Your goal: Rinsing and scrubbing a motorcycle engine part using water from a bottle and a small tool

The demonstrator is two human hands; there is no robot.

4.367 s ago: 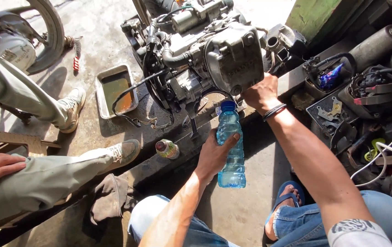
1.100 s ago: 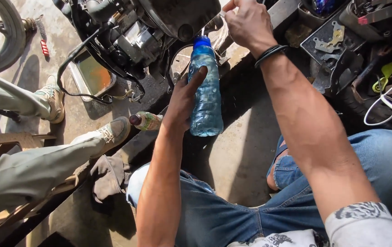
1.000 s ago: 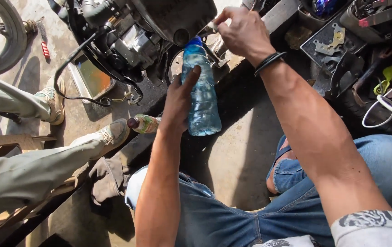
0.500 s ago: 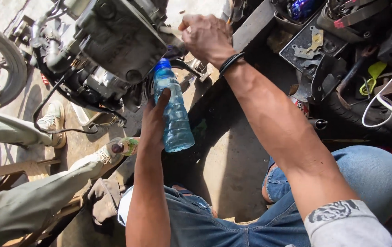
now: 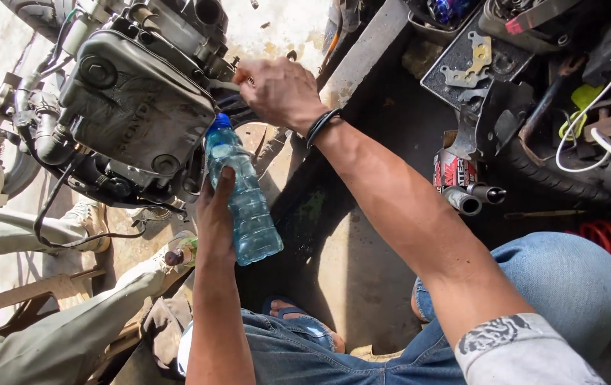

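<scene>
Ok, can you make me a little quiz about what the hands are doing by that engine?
1. True or false: the left hand holds a plastic bottle with a blue cap.
2. What does the right hand touch? A) a red coiled hose B) the engine C) a shoe
3. What is around the right wrist?

Key:
1. True. The bottle is clear and stands upright right next to the engine.
2. B. The right-hand fingers are at the engine's top edge; whether they pinch a small part cannot be told.
3. A dark band.
</scene>
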